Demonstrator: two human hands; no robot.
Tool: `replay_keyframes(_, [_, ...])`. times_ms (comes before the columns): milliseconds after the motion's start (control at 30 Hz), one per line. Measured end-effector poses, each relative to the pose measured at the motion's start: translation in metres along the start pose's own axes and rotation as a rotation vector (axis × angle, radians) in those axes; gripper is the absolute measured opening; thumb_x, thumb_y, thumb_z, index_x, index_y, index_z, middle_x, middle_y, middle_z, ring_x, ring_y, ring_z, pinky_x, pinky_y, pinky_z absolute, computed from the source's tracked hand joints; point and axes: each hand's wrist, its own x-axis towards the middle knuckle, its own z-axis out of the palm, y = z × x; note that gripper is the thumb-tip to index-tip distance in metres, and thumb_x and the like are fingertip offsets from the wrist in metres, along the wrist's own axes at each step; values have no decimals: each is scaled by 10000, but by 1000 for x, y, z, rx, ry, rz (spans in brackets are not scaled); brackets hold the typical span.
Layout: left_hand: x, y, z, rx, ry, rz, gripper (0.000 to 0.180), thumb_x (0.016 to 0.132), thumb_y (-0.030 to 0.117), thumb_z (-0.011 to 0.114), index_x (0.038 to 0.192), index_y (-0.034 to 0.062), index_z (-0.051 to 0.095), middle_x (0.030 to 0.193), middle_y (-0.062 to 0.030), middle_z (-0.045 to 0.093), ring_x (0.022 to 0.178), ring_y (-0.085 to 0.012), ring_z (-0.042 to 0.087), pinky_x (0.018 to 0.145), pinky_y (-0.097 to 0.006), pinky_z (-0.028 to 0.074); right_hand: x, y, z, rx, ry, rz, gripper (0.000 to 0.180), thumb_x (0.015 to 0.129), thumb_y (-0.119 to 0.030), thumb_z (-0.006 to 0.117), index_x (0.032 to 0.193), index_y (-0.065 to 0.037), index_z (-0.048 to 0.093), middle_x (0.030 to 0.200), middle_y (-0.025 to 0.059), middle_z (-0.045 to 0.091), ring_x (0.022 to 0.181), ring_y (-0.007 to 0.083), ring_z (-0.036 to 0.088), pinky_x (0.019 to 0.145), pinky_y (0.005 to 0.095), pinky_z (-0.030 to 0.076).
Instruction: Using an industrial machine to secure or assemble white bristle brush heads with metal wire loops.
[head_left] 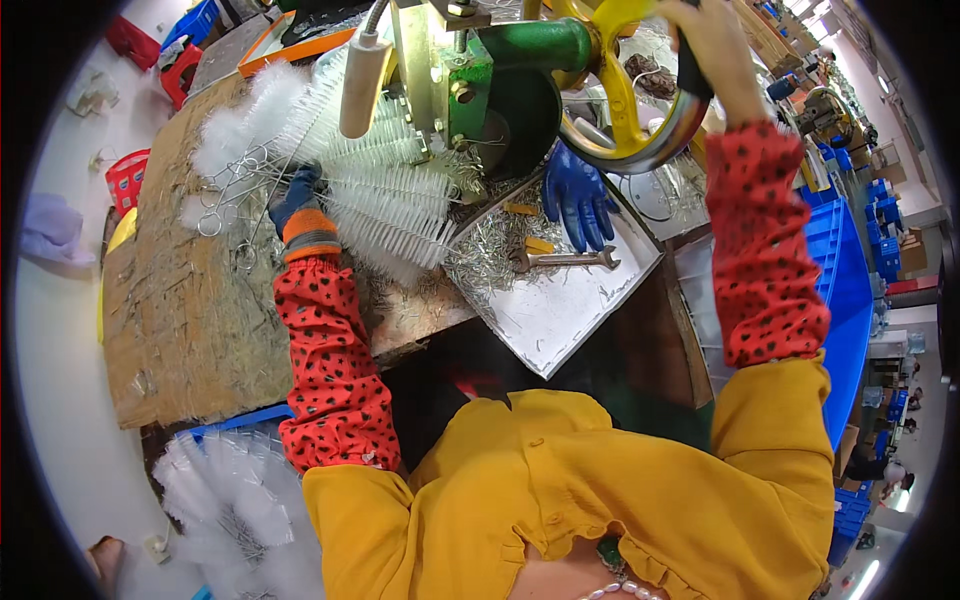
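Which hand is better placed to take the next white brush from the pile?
Left. The left hand, in a blue glove, already rests on the white brushes; the right hand grips the yellow wheel.

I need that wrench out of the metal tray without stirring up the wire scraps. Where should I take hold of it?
Grip the wrench by its bare mid-shaft, coming from above. It lies flat on the tray, its left end among the scraps, with a blue glove just beyond; the right open end lies clear.
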Motion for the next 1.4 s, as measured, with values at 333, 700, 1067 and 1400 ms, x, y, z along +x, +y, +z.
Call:
replay_keyframes(333, [2, -6, -10, -21, -57, 41, 249, 629, 206, 697, 747, 3, 614, 677, -9, 557, 534, -114, 460, 523, -271, 391, -139, 5, 129, 512, 661, 233, 294, 754, -116, 581, 931, 3, 380, 769, 82, 544, 627, 138, 572, 570, 235, 449])
replay_keyframes(700, [4, -3, -7, -29, -97, 56, 247, 627, 217, 705, 721, 8, 615, 638, -3, 544, 497, -111, 445, 487, -271, 384, -9, 2, 8, -166, 217, -138, 249, 671, -209, 531, 720, 34, 520, 666, 177, 505, 668, 277, 516, 588, 375, 390])
replay_keyframes(1067, [11, 0, -10, -2, 20, 29, 224, 633, 202, 697, 715, 10, 615, 627, -2, 543, 487, -111, 443, 481, -271, 379, -126, -6, 117, 516, 726, 156, 418, 712, -182, 628, 1005, 26, 414, 759, 94, 555, 672, 183, 536, 611, 303, 436])
replay_keyframes(1400, [3, -2, -44, 1437, 20, 875, 283, 705, 169, 553, 971, 71, 543, 891, -133, 577, 782, -280, 551, 691, -335, 434, -71, -32, 45, 389, 402, 180, 217, 749, -118, 555, 859, 29, 439, 606, 75, 546, 495, 129, 535, 465, 242, 418])
